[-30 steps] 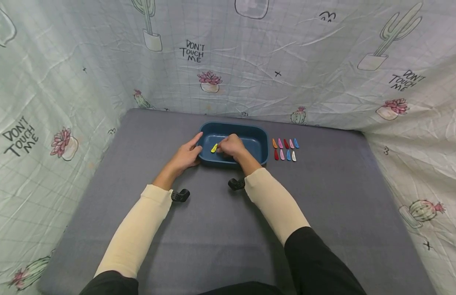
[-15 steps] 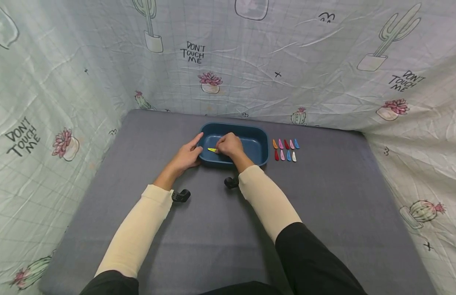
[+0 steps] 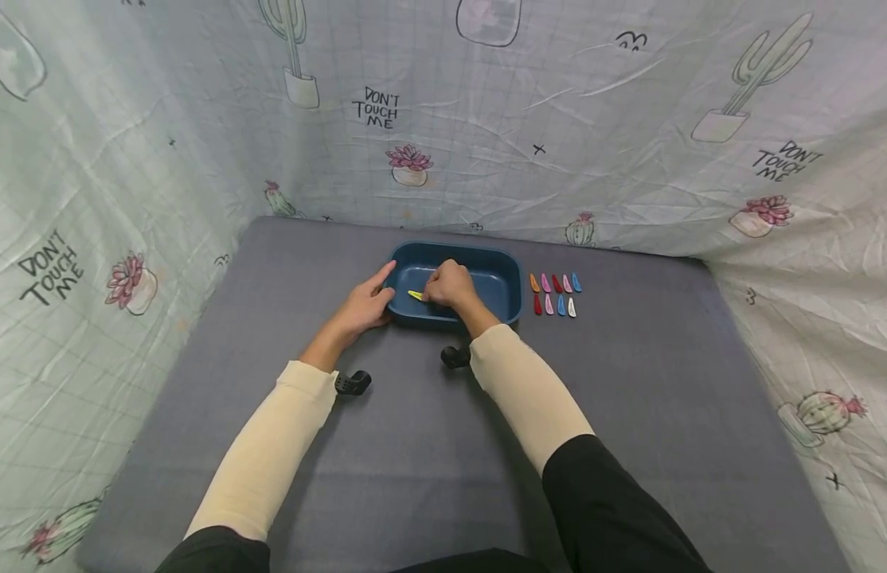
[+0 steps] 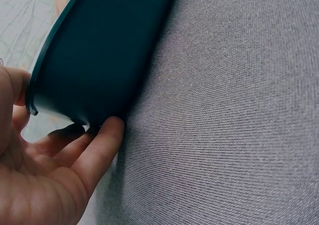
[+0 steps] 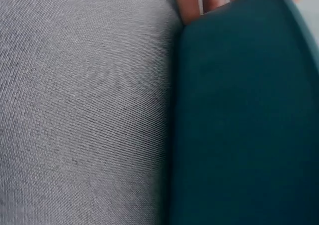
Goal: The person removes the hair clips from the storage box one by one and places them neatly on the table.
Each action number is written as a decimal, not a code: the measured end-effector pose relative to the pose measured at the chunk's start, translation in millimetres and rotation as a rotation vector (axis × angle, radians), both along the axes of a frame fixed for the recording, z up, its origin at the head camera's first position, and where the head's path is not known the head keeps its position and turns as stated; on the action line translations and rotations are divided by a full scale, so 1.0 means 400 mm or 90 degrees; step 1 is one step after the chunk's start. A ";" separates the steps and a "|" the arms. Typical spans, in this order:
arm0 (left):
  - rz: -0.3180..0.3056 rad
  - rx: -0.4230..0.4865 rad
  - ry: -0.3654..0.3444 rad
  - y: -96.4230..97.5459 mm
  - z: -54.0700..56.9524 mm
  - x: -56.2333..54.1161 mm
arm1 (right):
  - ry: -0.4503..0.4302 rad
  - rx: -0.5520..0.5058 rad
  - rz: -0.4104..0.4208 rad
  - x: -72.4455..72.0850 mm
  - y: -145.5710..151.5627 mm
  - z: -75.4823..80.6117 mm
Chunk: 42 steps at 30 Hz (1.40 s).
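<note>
A dark blue plastic basin (image 3: pixel 517 280) stands near the back of the grey table. My left hand (image 3: pixel 361 305) holds its left end, index finger along the rim. From the left wrist view, other fingers (image 4: pixel 99 150) press the basin's outer wall near its base. Inside the basin, my right hand (image 3: pixel 452 284) pinches one end of a yellow hair clip (image 3: pixel 416 295); the clip's narrow end points left. The right wrist view has the basin's front wall (image 5: pixel 239 115), which hides the right hand and the clip.
Right of the basin, several snap hair clips lie in two rows, among them an orange clip (image 3: pixel 534 282), a blue clip (image 3: pixel 576 282) and a white clip (image 3: pixel 572 308). A patterned curtain (image 3: pixel 472 111) hangs behind the table.
The yellow clip, first lying beside my right fingers, is now between them and turned closer to sideways. The right hand shifted slightly; my left hand has stayed on the basin.
</note>
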State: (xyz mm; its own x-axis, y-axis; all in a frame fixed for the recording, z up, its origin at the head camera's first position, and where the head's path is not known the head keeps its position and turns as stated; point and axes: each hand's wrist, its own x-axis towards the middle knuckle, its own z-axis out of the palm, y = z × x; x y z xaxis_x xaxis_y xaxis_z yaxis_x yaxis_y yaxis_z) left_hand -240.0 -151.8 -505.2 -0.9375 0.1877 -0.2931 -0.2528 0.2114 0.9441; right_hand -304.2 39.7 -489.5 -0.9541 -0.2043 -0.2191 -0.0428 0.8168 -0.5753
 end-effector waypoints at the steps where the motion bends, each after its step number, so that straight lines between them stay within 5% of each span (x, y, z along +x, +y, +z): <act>1: 0.001 0.001 -0.002 0.001 0.000 0.001 | -0.011 -0.021 -0.003 0.001 0.005 0.003; 7: 0.001 0.001 -0.005 0.002 0.005 0.003 | -0.043 -0.126 -0.025 0.008 0.037 0.037; 19: 0.002 0.003 -0.013 -0.005 0.010 0.004 | -0.048 -0.209 -0.071 0.023 0.089 0.111; 42: -0.005 -0.015 -0.009 0.008 0.011 0.001 | -0.047 -0.267 -0.177 0.042 0.278 0.136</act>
